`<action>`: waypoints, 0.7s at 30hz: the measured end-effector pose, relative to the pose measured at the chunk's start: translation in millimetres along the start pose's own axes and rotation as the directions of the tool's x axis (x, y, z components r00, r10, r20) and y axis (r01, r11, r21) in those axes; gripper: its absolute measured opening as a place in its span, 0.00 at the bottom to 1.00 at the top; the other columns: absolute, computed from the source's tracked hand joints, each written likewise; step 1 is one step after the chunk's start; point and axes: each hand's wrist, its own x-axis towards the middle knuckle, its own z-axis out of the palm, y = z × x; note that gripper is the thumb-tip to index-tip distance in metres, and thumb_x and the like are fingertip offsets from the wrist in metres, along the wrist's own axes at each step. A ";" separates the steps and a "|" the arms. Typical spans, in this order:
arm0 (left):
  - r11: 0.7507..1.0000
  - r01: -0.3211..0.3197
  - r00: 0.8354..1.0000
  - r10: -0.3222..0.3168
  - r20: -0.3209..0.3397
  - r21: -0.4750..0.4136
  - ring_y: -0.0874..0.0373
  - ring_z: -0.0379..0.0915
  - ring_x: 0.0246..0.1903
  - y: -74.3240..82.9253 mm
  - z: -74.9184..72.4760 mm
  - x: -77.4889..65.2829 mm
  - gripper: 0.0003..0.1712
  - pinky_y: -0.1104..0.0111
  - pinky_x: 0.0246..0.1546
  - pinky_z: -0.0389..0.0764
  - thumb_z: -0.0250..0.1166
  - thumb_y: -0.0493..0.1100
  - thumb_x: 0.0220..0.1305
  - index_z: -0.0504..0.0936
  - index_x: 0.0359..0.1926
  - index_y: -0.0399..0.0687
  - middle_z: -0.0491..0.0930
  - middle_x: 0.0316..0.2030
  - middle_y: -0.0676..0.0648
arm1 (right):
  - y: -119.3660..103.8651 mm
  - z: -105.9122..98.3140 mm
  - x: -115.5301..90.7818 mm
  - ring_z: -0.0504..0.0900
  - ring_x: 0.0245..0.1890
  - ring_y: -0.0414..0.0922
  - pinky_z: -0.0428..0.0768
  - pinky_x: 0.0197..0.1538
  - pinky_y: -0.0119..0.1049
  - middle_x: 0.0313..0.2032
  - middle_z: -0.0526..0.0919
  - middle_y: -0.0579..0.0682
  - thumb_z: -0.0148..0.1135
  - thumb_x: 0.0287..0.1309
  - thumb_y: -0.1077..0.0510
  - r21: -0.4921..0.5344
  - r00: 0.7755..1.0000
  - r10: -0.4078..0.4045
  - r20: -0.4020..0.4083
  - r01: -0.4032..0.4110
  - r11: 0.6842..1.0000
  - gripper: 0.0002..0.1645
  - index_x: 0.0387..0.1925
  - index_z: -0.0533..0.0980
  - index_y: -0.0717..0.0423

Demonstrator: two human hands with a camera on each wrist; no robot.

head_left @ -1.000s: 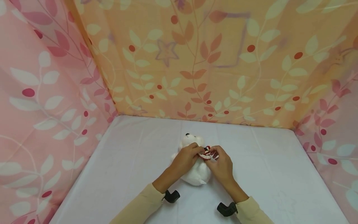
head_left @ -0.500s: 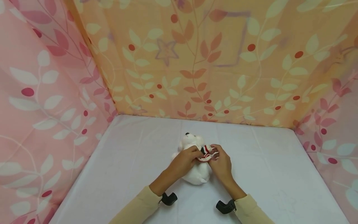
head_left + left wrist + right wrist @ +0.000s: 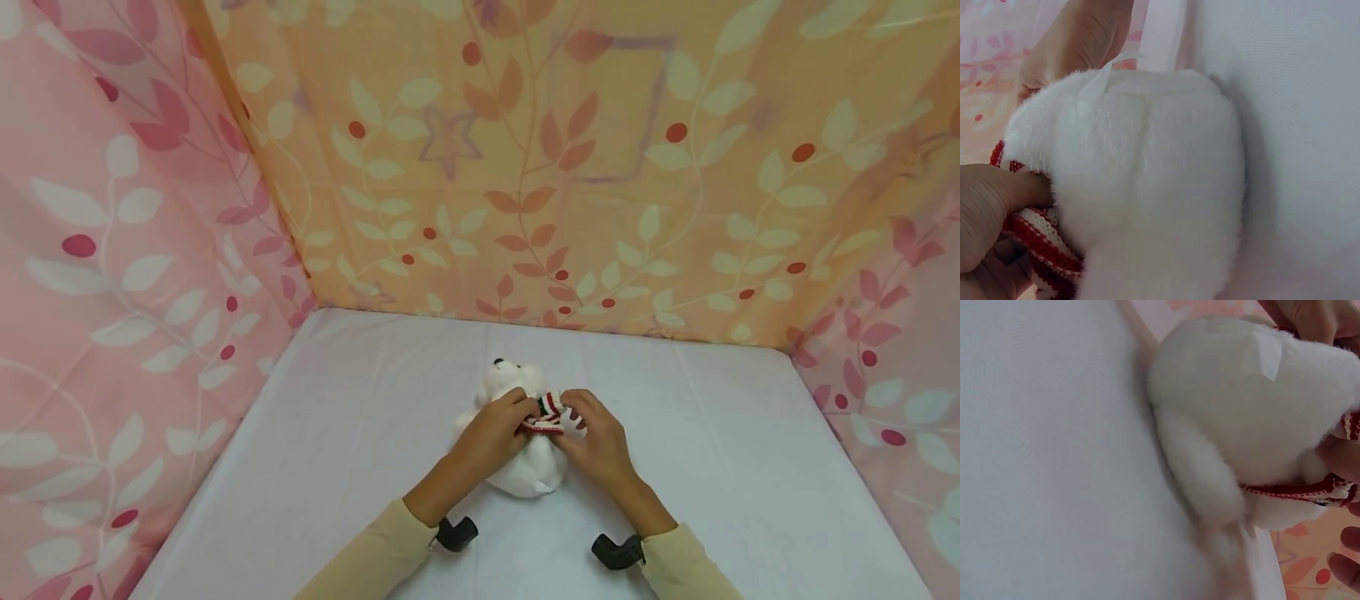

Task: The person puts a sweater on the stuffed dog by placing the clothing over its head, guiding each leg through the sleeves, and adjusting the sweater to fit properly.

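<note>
A white plush bear (image 3: 528, 471) lies on the table with its dark nose toward the far side and its tail nearest me. Round its upper body is a small knitted sweater (image 3: 550, 404) with red, white and dark stripes. My left hand (image 3: 495, 429) pinches the knit's edge on the left; the left wrist view shows the thumb pressed on the striped sweater (image 3: 1044, 240) against the fur. My right hand (image 3: 600, 433) holds the sweater's right side between thumb and fingertips. In the right wrist view a red knit edge of the sweater (image 3: 1300, 489) crosses the bear's body. Both hands hide much of the garment.
A white sheet covers the table (image 3: 360, 400). Orange leaf-patterned cloth (image 3: 450, 208) hangs behind it, and pink cloth (image 3: 150, 333) hangs at the left, with more at the right. A black device (image 3: 457, 533) sits at the left wrist, another black device (image 3: 618, 552) at the right.
The knit has shifted and spread a little between the hands, its lower edge moving slightly left. The bear tilts slightly left, and both hands keep hold of the sweater.
</note>
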 end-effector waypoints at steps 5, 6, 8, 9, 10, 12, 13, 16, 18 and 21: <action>1.000 -0.010 1.000 0.010 -0.022 0.005 0.65 0.70 0.34 -1.9 3.1 -0.3 0.16 0.79 0.34 0.72 0.74 0.27 0.53 0.80 0.36 0.48 0.73 0.35 0.54 | -0.9 5.0 -3.8 0.79 0.39 0.45 0.78 0.33 0.37 0.39 0.82 0.47 0.83 0.34 0.64 -0.109 0.998 -0.036 -0.045 0.031 0.994 0.17 0.29 0.82 0.55; 1.000 -0.012 1.000 0.013 -0.027 0.010 0.65 0.69 0.33 -2.1 3.6 -0.3 0.16 0.79 0.33 0.72 0.74 0.27 0.53 0.79 0.35 0.48 0.73 0.35 0.54 | -1.7 5.7 -4.5 0.78 0.39 0.44 0.77 0.34 0.36 0.38 0.82 0.47 0.81 0.35 0.65 -0.108 0.998 -0.037 -0.040 0.033 0.994 0.15 0.27 0.82 0.54; 1.000 -0.014 0.999 0.015 -0.036 0.016 0.65 0.69 0.33 -2.5 4.4 -0.3 0.15 0.79 0.33 0.71 0.74 0.27 0.54 0.79 0.34 0.48 0.72 0.34 0.54 | -3.2 5.7 -5.4 0.77 0.38 0.44 0.76 0.35 0.35 0.36 0.80 0.46 0.78 0.36 0.66 -0.091 0.999 -0.049 -0.019 0.047 0.995 0.12 0.26 0.83 0.54; 1.000 -0.014 0.999 0.014 -0.038 0.016 0.65 0.69 0.33 -2.6 4.6 -0.5 0.15 0.79 0.33 0.72 0.74 0.27 0.54 0.79 0.34 0.48 0.73 0.34 0.53 | -4.0 4.7 -5.8 0.77 0.38 0.43 0.75 0.35 0.34 0.36 0.80 0.46 0.77 0.39 0.66 -0.070 0.999 -0.051 -0.006 0.050 0.996 0.10 0.25 0.83 0.54; 1.000 -0.012 0.999 0.012 -0.042 0.008 0.65 0.70 0.33 -2.6 4.5 -0.7 0.15 0.79 0.33 0.72 0.74 0.26 0.54 0.79 0.34 0.47 0.73 0.34 0.53 | -5.0 2.9 -5.9 0.76 0.39 0.43 0.75 0.36 0.34 0.36 0.79 0.45 0.75 0.41 0.66 -0.035 0.999 -0.046 0.007 0.046 0.998 0.08 0.25 0.83 0.54; 1.000 -0.004 0.999 0.004 -0.045 -0.011 0.65 0.71 0.34 -2.9 4.4 -1.2 0.16 0.79 0.34 0.73 0.74 0.25 0.53 0.80 0.35 0.47 0.74 0.35 0.53 | -7.0 -2.2 -4.8 0.76 0.39 0.43 0.74 0.38 0.34 0.35 0.80 0.45 0.73 0.48 0.67 0.044 1.000 -0.019 0.017 0.018 0.999 0.06 0.26 0.84 0.55; 1.000 -0.002 0.999 0.001 -0.044 -0.020 0.65 0.72 0.35 -3.1 4.2 -1.6 0.16 0.79 0.35 0.74 0.73 0.25 0.53 0.80 0.35 0.47 0.75 0.35 0.53 | -7.6 -5.2 -3.8 0.77 0.38 0.42 0.74 0.37 0.33 0.35 0.80 0.45 0.72 0.51 0.67 0.073 1.000 0.000 0.014 -0.001 0.997 0.05 0.27 0.84 0.55; 0.998 0.010 0.999 -0.012 -0.041 -0.056 0.64 0.74 0.37 -3.4 3.2 -2.3 0.16 0.79 0.37 0.76 0.74 0.24 0.52 0.81 0.36 0.47 0.76 0.36 0.53 | -9.5 -14.4 1.4 0.77 0.33 0.40 0.76 0.34 0.31 0.35 0.84 0.45 0.71 0.57 0.68 0.139 0.997 0.071 -0.013 -0.068 0.988 0.05 0.33 0.86 0.56; 0.997 0.018 0.999 -0.020 -0.034 -0.075 0.64 0.75 0.38 -3.4 2.5 -2.7 0.16 0.79 0.39 0.77 0.74 0.24 0.52 0.82 0.37 0.47 0.77 0.37 0.53 | -11.1 -19.6 5.9 0.77 0.29 0.39 0.76 0.31 0.30 0.35 0.86 0.45 0.72 0.56 0.69 0.151 0.993 0.113 -0.011 -0.111 0.982 0.08 0.36 0.87 0.55; 0.994 0.031 0.999 -0.034 -0.024 -0.102 0.63 0.75 0.39 -3.1 1.8 -3.1 0.16 0.78 0.39 0.77 0.73 0.25 0.53 0.82 0.37 0.47 0.77 0.38 0.53 | -14.0 -25.1 11.5 0.77 0.26 0.37 0.76 0.29 0.28 0.34 0.88 0.44 0.74 0.53 0.69 0.162 0.983 0.177 0.048 -0.183 0.970 0.11 0.37 0.88 0.53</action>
